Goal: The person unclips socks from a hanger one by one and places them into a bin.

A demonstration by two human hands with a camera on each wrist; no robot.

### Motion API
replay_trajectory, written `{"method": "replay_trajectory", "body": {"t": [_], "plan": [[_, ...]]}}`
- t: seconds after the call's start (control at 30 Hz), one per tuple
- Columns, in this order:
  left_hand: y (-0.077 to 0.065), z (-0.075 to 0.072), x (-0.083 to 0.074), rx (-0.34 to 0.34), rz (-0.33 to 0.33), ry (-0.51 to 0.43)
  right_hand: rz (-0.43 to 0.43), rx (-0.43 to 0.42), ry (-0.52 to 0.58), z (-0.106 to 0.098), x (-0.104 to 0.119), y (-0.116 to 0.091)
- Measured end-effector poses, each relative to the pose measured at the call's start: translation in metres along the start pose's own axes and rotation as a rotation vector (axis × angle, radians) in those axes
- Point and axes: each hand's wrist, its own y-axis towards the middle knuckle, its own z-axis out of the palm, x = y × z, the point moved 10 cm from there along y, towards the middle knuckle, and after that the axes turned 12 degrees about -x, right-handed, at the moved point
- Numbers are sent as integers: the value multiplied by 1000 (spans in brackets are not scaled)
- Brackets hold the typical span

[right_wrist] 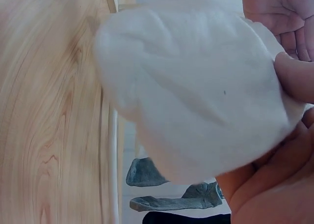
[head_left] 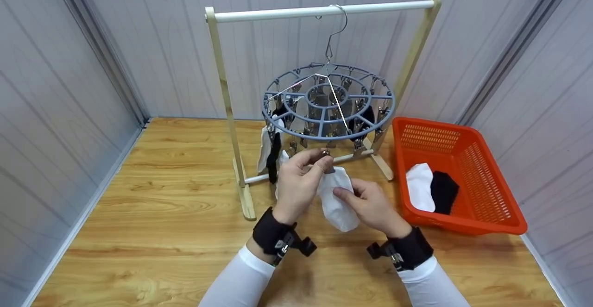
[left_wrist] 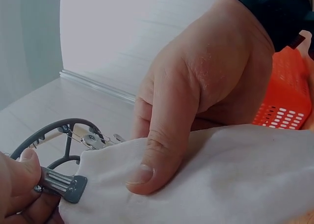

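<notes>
A white sock (head_left: 339, 205) hangs in front of the rack, held between both hands. My left hand (head_left: 299, 184) pinches a metal clip (left_wrist: 64, 184) whose jaws lie over the sock's top corner. Thumb and fingers of my right hand (head_left: 373, 205) grip the same sock by its side, the thumb lying flat on the cloth in the left wrist view. Seen from the right wrist, the sock (right_wrist: 196, 91) spreads across the view and covers part of the fingers. Above the hands, a round blue-grey clip hanger (head_left: 324, 138) carries several metal clips.
The hanger hooks on the white bar (head_left: 278, 14) of a wooden stand. White and black socks (head_left: 274, 159) hang at its left, a dark sock (head_left: 363, 121) at its right. An orange basket (head_left: 491, 168) on the right contains a white sock (head_left: 420, 186) and a black sock (head_left: 444, 192).
</notes>
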Motion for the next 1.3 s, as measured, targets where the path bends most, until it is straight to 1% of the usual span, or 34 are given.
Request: {"method": "replay_trajectory", "body": {"t": [0.1, 0.17, 0.37, 0.5, 0.67, 0.83, 1.0, 1.13, 1.3], "plan": [[0, -3, 0, -17, 4, 15, 3, -7, -28, -1, -2, 1], [1, -4, -2, -24, 18, 5, 4, -9, -41, -1, -2, 1], [0, -7, -8, -65, 76, -20, -14, -10, -44, -3, 0, 2], [-1, -9, -9, -81, 90, -7, -27, -14, -50, -5, 2, 3], [-2, -9, -9, -77, 87, -9, -22, -12, -50, -7, 0, 2], [-1, -8, -12, -68, 109, -15, -19, -14, -73, -12, 0, 3], [-1, -8, -14, -70, 132, -21, -37, -26, -133, -20, 0, 3], [-1, -8, -14, -70, 136, -24, -48, -48, -195, -29, 1, 4], [-2, -9, -13, -81, 136, -3, -43, -58, -232, -38, 1, 5]]}}
